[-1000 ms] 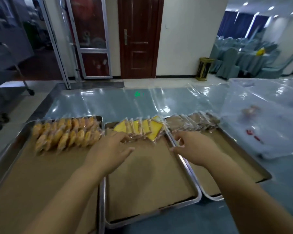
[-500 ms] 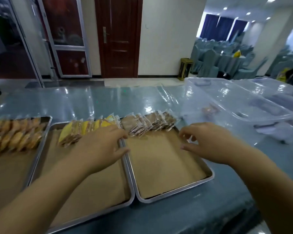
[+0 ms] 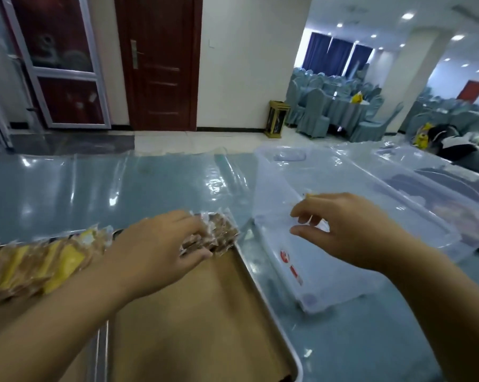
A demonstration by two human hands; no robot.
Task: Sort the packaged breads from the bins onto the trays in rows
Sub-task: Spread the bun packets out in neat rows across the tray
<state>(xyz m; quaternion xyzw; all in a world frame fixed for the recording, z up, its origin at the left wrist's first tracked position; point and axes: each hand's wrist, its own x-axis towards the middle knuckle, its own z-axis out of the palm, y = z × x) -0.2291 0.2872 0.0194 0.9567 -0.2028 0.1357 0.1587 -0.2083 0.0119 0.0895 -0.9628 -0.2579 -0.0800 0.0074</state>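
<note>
A row of brown packaged breads [image 3: 222, 232] stands along the far end of the right-hand metal tray [image 3: 263, 293], which is lined with brown paper. My left hand [image 3: 155, 249] rests on that row, fingers laid over the packs and thumb at their front. A row of yellow packaged breads [image 3: 59, 263] lies on the neighbouring tray [image 3: 102, 351] to the left. Over a clear plastic bin [image 3: 310, 271] to the right of the trays hovers my right hand [image 3: 351, 230], its fingers loosely curled with nothing visibly in them.
A second clear bin [image 3: 439, 194] with blurred contents sits further right. The table [image 3: 122, 183] is covered in shiny blue plastic sheeting. Beyond it are a brown door [image 3: 158, 62], a small bin stand [image 3: 277, 119] and covered banquet chairs [image 3: 315, 111].
The view has swung to the right. My left hand moved from the yellow packs onto the brown row. My right hand left the right tray and now hangs over the clear bin.
</note>
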